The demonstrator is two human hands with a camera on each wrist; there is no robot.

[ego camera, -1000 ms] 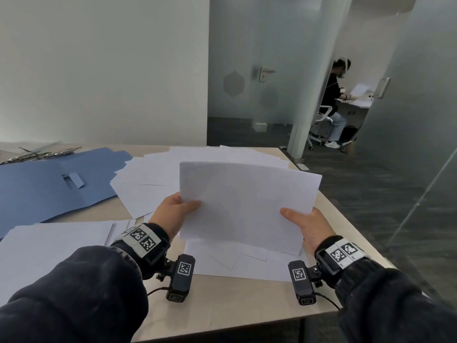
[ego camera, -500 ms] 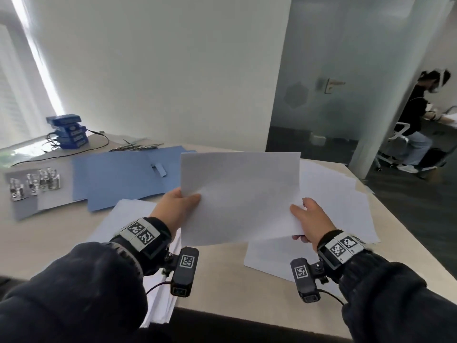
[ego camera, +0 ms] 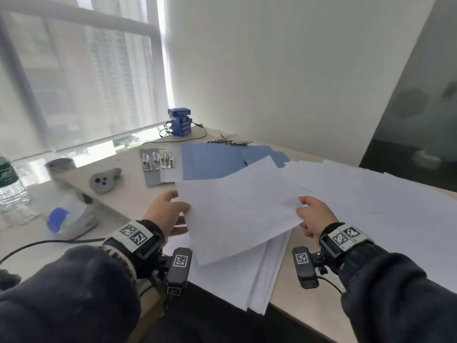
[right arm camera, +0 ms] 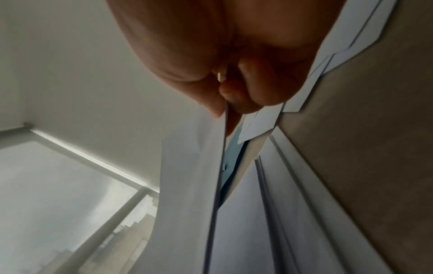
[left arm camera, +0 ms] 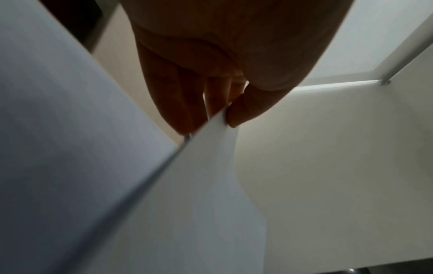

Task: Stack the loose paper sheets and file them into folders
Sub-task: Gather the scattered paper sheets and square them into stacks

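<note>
- Sheet (ego camera: pixel 237 209): held above the stack (ego camera: pixel 257 280) at the near bench (ego camera: pixel 128 196) edge, long axis left–right, far edge raised.
- Left hand (ego camera: pixel 165 211), right hand (ego camera: pixel 315 216): each grip pinches a short edge, thumb on top.
- Folder (ego camera: pixel 210 162): flat beyond.

Dark sleeves (ego camera: pixel 74 288), tagged wristbands (ego camera: pixel 133 235), black wrist cameras (ego camera: pixel 178 271)

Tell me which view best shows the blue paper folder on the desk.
The head view: the blue paper folder lies open and flat on the desk, its near edge hidden behind the held white sheets. The right wrist view catches only a blue sliver between sheets. The left wrist view shows none of it.
</note>
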